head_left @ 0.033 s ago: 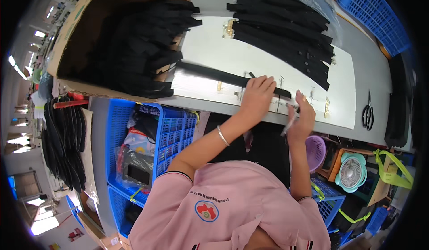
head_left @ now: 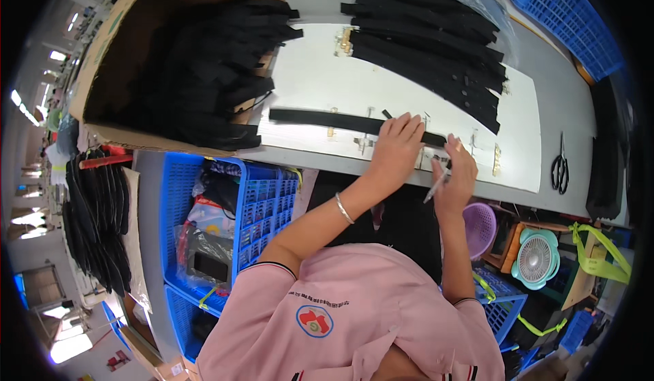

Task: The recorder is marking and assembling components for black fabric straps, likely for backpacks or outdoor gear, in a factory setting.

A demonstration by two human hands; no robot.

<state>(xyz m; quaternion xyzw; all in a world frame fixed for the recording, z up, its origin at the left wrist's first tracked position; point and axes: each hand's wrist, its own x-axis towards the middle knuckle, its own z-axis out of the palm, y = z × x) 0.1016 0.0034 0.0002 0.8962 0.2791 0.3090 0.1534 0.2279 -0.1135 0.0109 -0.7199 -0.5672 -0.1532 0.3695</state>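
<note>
A long black fabric strip [head_left: 320, 118] lies across the near part of the white board [head_left: 300, 68]. My left hand [head_left: 398, 151] rests on the strip toward its right end, fingers stretched out over it and covering part of it. At that right end, my right hand [head_left: 456, 180] is closed round a slim, pale, pen-like stick [head_left: 436, 187], which slants down to the left below the fingers. Its fingertips come close to the strip's end; whether they touch is hard to tell. Small marks and tape pieces [head_left: 332, 123] show on the board beside the strip.
A cardboard box [head_left: 102, 74] full of black strips stands at left. More black strips [head_left: 429, 61] lie at the board's far side near clear plastic. Black scissors [head_left: 560, 173] lie at right. Blue baskets [head_left: 204, 156] and a fan [head_left: 536, 260] sit below the table edge.
The strip's left end, blurred before, now lies still and a little nearer to me. My right hand has shifted slightly left, and the pen-like stick slants more.
</note>
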